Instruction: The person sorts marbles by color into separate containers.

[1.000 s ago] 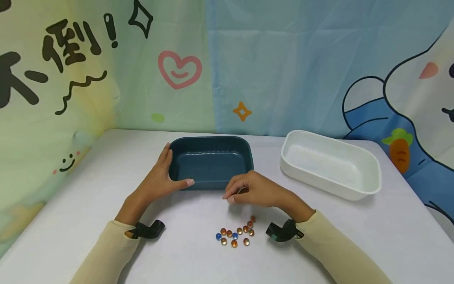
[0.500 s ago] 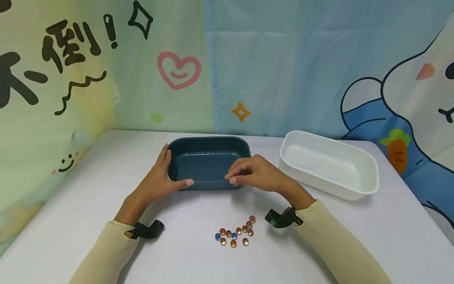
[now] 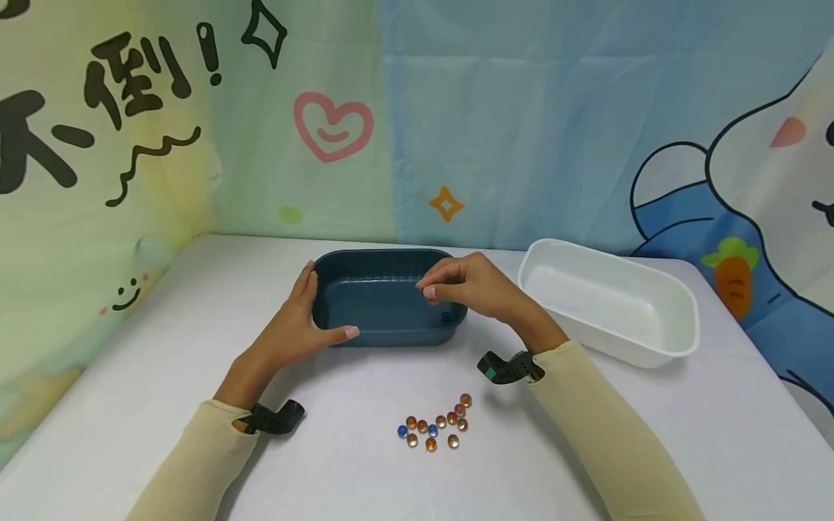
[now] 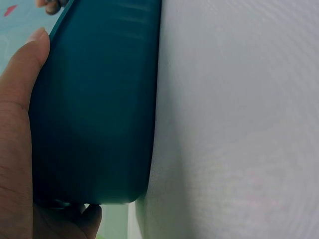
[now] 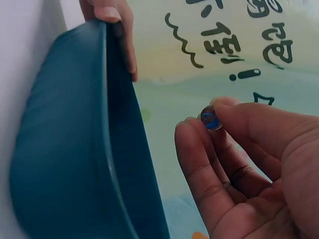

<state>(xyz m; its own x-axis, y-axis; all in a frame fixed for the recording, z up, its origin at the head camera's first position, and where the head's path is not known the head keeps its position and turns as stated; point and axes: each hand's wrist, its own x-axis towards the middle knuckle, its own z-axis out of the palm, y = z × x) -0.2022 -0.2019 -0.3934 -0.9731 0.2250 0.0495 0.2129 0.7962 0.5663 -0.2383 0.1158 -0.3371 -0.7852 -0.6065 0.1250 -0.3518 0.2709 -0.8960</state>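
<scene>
A dark teal rectangular baking dish (image 3: 371,337) stands at the back middle of the table. My left hand (image 3: 293,318) steadies its left end, the thumb on the front rim and the fingers along the left side; the left wrist view shows the thumb (image 4: 30,64) against the dish wall. Over the right part of the dish is my right hand (image 3: 472,286), pinching a clear marble with blue swirls (image 5: 211,118) between thumb and fingertips. A small dark blue round thing (image 3: 446,316) shows inside the dish's right front corner. Several amber, clear and blue marbles (image 3: 431,444) lie in front.
A white rectangular dish (image 3: 606,333) stands to the right, angled, its inside bare. The white tabletop (image 3: 326,463) runs back to a printed cloth backdrop (image 3: 508,130). Both wrists wear black camera mounts (image 3: 276,418).
My right hand has risen and moved away from me, from in front of the dish to above its right part. The left hand stays on the dish, and the loose marbles lie unchanged.
</scene>
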